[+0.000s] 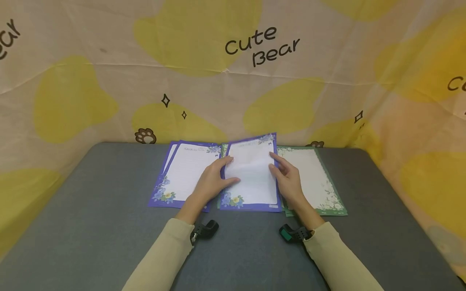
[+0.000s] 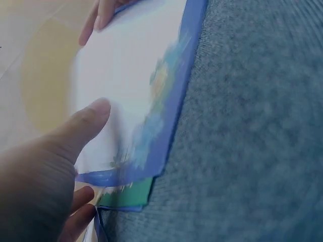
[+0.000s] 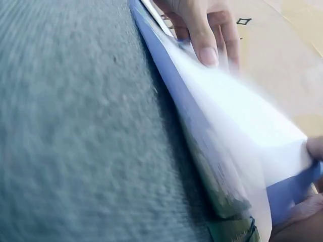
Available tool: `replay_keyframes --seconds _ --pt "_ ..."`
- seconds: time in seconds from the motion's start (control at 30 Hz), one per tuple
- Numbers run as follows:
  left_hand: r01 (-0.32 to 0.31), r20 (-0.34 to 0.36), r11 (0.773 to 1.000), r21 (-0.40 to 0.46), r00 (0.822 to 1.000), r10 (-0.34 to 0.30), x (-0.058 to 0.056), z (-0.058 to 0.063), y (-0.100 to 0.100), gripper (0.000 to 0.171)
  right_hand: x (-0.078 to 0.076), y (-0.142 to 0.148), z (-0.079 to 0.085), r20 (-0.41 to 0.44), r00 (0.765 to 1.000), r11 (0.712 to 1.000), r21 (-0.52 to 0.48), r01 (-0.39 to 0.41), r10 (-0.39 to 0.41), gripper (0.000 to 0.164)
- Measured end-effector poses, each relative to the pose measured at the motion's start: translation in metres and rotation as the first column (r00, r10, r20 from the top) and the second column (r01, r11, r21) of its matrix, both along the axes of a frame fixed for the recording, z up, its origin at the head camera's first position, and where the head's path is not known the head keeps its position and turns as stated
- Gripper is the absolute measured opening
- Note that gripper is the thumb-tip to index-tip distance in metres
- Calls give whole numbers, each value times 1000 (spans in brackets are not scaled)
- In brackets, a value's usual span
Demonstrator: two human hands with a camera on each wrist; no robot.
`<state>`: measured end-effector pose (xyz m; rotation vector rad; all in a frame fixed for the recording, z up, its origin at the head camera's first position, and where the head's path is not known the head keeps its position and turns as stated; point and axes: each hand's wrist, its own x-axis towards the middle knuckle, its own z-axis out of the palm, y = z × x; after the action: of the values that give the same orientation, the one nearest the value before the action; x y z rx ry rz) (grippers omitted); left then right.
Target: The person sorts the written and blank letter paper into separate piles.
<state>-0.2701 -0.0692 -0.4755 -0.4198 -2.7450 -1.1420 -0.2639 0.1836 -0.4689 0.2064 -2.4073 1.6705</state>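
A sheet of letter paper point(image 1: 251, 165) with a blue-purple border and flower corners stands slightly raised between both hands. The left hand point(image 1: 211, 180) holds its left side, thumb across the front and fingertips at the edge. At the opposite side, the right hand point(image 1: 290, 181) pinches the edge, its thumb point(image 3: 315, 147) on the white face in the right wrist view. Left of it lie more blue-purple bordered sheets point(image 1: 191, 173), overlapping. Green-bordered sheets point(image 1: 314, 173) lie to the right and partly beneath; a green corner point(image 2: 128, 194) shows in the left wrist view.
The papers lie near the back of a dark grey-blue cloth-covered table point(image 1: 247, 250). Behind it hangs a cream and yellow printed curtain point(image 1: 204, 93). Black wrist devices are on the left point(image 1: 207, 229) and right point(image 1: 291, 233) wrists.
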Motion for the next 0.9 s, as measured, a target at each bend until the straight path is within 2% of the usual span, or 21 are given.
replay_keyframes --seconds 0.13,0.23,0.33,0.43,0.57,0.63,0.7,0.9 --pt "-22 46 997 76 999 18 -1 0 0 89 1 -1 1 32 999 998 -36 43 -42 42" --pt "-47 52 983 176 998 38 -1 0 0 83 1 -2 3 67 994 992 -89 89 -83 41" --pt "-55 53 954 296 998 41 -1 2 1 59 2 -1 4 92 991 985 -131 107 -96 41" --pt "-52 68 908 416 997 26 -2 4 1 37 3 -1 5 112 990 981 -159 109 -91 40" --pt "-67 93 871 486 995 25 -1 10 -3 31 2 -5 7 118 990 989 -117 93 -79 40" --pt "-86 106 867 491 994 38 -1 12 -6 34 3 -8 8 109 990 993 -69 92 -84 41" --pt "-90 105 872 481 993 44 -1 15 -9 38 3 -11 10 100 990 994 -29 104 -101 41" --pt "-67 75 897 436 996 38 1 26 -16 45 8 -17 21 49 985 983 79 164 -168 41"
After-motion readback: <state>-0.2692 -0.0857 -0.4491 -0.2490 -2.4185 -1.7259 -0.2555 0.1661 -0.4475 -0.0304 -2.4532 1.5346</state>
